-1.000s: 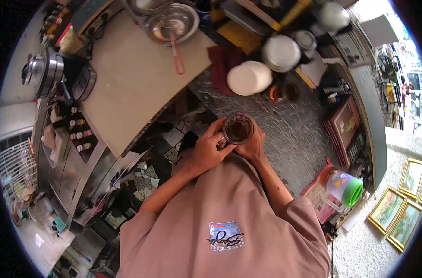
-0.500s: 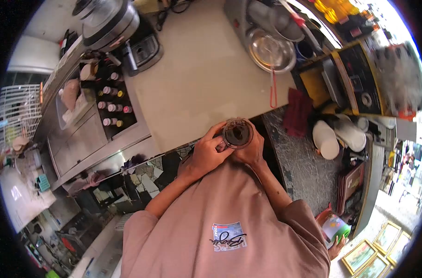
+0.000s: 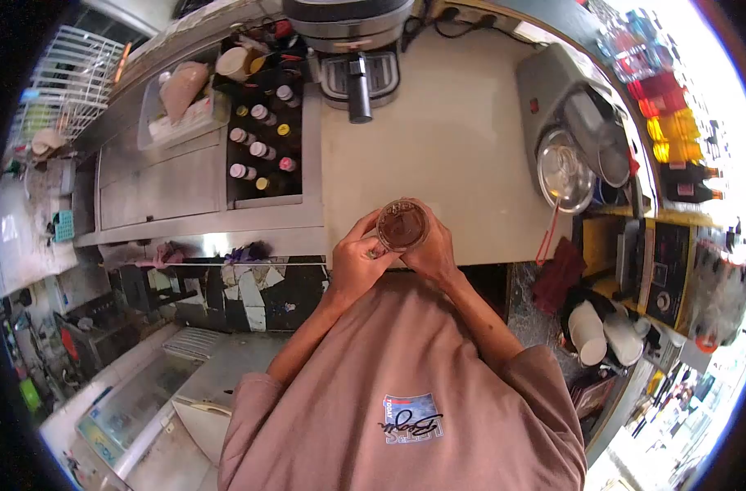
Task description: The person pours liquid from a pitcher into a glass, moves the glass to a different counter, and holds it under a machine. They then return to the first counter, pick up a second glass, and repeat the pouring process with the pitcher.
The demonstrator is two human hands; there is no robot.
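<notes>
Both my hands hold a clear glass mug (image 3: pixel 403 226) with dark brown liquid in it, seen from above in front of my chest. My left hand (image 3: pixel 361 266) has its fingers closed at the mug's left side. Around the right side wraps my right hand (image 3: pixel 429 250), its fingers partly hidden by the glass. The mug is near the front edge of the cream counter (image 3: pixel 438 139). Beyond it, at the counter's back left, stands an espresso machine (image 3: pixel 348 41) with a black handle (image 3: pixel 359 94) pointing my way.
Capped bottles (image 3: pixel 262 150) fill a recess left of the counter, beside a plastic tub (image 3: pixel 185 110). At the right are a grey machine with a metal bowl (image 3: pixel 565 172), a red-handled strainer (image 3: pixel 547 237), a dark red cloth (image 3: pixel 558 274) and white cups (image 3: pixel 587 331).
The view has turned, so the espresso machine and bottles appear further right. The mug stays in both hands and sits slightly further left in view. A co-worker's hand at lower right is out of view.
</notes>
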